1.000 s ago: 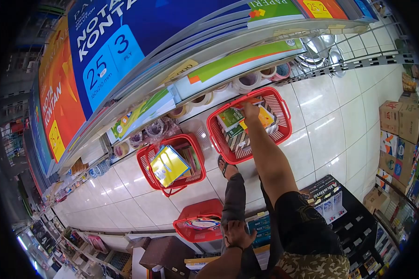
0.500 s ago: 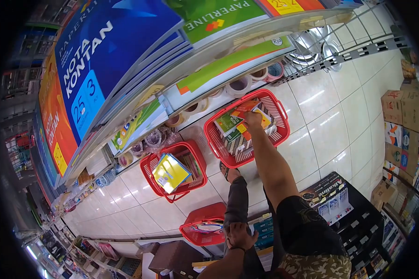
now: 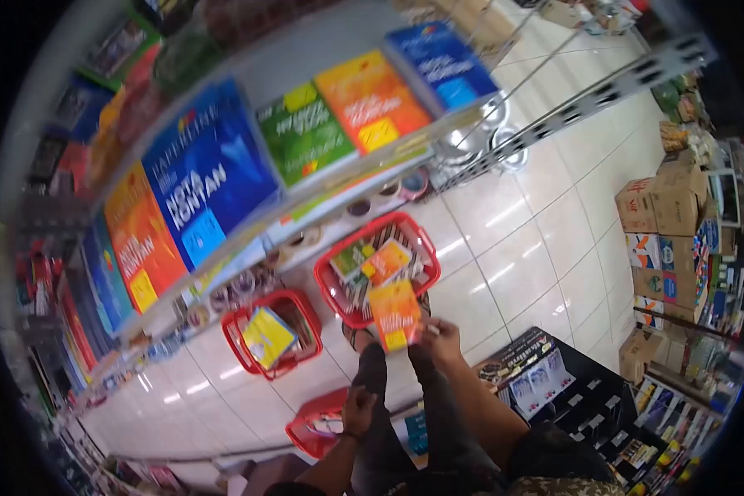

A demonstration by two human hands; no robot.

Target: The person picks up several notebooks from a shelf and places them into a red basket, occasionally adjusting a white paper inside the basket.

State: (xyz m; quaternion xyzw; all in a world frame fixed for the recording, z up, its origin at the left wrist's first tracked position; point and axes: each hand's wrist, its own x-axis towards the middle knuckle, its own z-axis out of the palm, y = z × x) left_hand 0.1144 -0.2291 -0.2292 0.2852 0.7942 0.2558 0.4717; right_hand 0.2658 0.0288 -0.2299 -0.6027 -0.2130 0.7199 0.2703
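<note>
near the centre of the frame, holds a flat orange pad with a yellow patch (image 3: 395,317) in the right hand (image 3: 441,341), pinching its lower right edge between the thumb and fingers; from the blur, cannot tell how many fingers press on it. tilts the pad slightly, with its upper end overlapping the lower rim of a large red plastic basket (image 3: 432,258) in this view.

at the lower centre, holds the left hand (image 3: 358,411) over the left leg, near the knee, with the fingers curled loosely inward; cannot tell whether pressed together or a little apart.

inside the large basket, shows a green pad (image 3: 351,259) on the left and an orange and white pad (image 3: 387,263) beside it, both on top of striped goods (image 3: 401,228). to the left, shows a smaller red basket (image 3: 233,351) with a bright yellow booklet (image 3: 269,337) on top, and lower down, partly behind the left forearm, a third red basket (image 3: 304,430).

across the upper left and upper centre, shows a shelf with blue, green and orange pads (image 3: 211,178), and below its edge, rolls of tape (image 3: 360,208). at the lower right, shows a black display stand (image 3: 608,405); farther up the right side, stacked cardboard boxes (image 3: 676,207) on pale floor tiles (image 3: 541,240).
</note>
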